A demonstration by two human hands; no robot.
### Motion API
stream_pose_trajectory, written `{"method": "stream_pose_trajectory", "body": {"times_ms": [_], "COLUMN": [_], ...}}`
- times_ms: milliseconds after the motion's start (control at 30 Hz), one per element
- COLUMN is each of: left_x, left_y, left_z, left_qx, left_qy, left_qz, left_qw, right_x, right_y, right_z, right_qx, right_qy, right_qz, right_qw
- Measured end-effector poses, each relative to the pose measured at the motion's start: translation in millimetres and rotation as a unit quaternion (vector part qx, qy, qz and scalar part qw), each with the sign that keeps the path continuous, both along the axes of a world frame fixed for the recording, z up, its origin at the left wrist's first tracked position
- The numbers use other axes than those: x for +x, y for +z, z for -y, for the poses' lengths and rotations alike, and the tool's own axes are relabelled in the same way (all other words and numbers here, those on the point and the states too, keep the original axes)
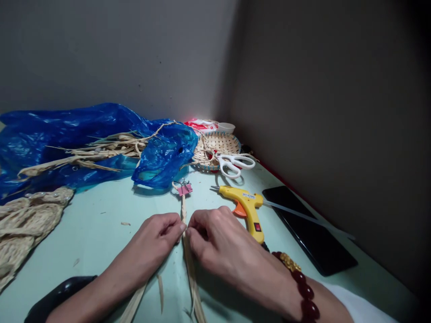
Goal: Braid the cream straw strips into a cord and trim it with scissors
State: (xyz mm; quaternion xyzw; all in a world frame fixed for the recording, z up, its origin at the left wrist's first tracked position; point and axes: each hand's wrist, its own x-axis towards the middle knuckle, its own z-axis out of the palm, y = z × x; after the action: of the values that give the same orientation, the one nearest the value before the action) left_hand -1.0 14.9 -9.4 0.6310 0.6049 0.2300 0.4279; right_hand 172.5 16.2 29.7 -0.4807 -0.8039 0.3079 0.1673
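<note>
A short braid [183,209] of pale dried plant strips runs down from a pink binder clip [184,189] on the table. At the braid's lower end my left hand [160,233] pinches the strips from the left side. Close against it, my right hand [215,233] pinches the same spot from the right, its fingertips partly hidden. Loose flat strips [192,282] trail from between the hands toward the near edge. Another strip [134,303] emerges from under my left hand. A beaded bracelet [305,291] circles the right wrist.
A yellow glue gun [247,204] lies right of my hands, beside a black phone [313,233]. White-handled scissors [235,163] rest against a woven basket [220,142]. A blue plastic bag [164,157] holds dried stalks [111,150]. Woven pieces [30,224] lie at left.
</note>
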Motion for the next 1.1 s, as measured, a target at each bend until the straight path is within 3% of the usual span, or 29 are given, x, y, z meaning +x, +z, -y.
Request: {"method": "stream_pose_trajectory", "body": {"times_ms": [100, 167, 267, 333, 400, 467, 533, 600, 700, 767, 833, 900, 1100], "left_x": [0, -1, -1, 0, 0, -1, -3, -4, -2, 0, 2, 2, 1], "left_y": [-5.7, -7.9, -7.1, -5.1, -3.6, -3.3, -3.7, -4.1, -3.7, -3.4, -3.5, -3.9, -4.3], "left_z": [2, 4, 7, 9, 9, 8, 8, 9, 12, 14, 15, 16, 22], "left_qx": [-0.043, -0.095, -0.139, -0.151, -0.169, -0.180, -0.175, -0.154, -0.119, -0.100, -0.079, -0.055, 0.021], "left_qy": [0.015, 0.034, 0.064, 0.076, 0.073, 0.064, 0.058, 0.064, 0.071, 0.075, 0.070, 0.053, 0.040], "left_qz": [0.092, 0.164, 0.239, 0.283, 0.323, 0.343, 0.333, 0.301, 0.260, 0.243, 0.227, 0.201, 0.039], "left_qw": [0.995, 0.981, 0.959, 0.944, 0.928, 0.920, 0.925, 0.939, 0.956, 0.962, 0.968, 0.976, 0.998], "right_x": [-7, -13, -21, -25, -27, -25, -21, -14, -5, -1, 0, 0, -2], "right_y": [-9.0, -19.4, -37.3, -47.0, -51.9, -50.3, -42.0, -29.3, -12.7, -9.7, -13.5, -20.2, -26.5], "right_z": [11, 18, 25, 28, 28, 27, 23, 18, 7, 0, -6, -10, -18], "right_qx": [0.032, 0.115, 0.293, 0.396, 0.454, 0.470, 0.448, 0.394, 0.265, 0.146, 0.035, -0.024, -0.036], "right_qy": [0.014, 0.064, 0.142, 0.152, 0.149, 0.144, 0.143, 0.110, 0.004, -0.002, 0.050, 0.090, 0.088], "right_qz": [0.007, 0.061, 0.141, 0.152, 0.149, 0.144, 0.120, 0.083, 0.018, -0.029, -0.078, -0.116, -0.113], "right_qw": [0.999, 0.989, 0.935, 0.893, 0.866, 0.859, 0.874, 0.909, 0.964, 0.989, 0.995, 0.989, 0.989]}}
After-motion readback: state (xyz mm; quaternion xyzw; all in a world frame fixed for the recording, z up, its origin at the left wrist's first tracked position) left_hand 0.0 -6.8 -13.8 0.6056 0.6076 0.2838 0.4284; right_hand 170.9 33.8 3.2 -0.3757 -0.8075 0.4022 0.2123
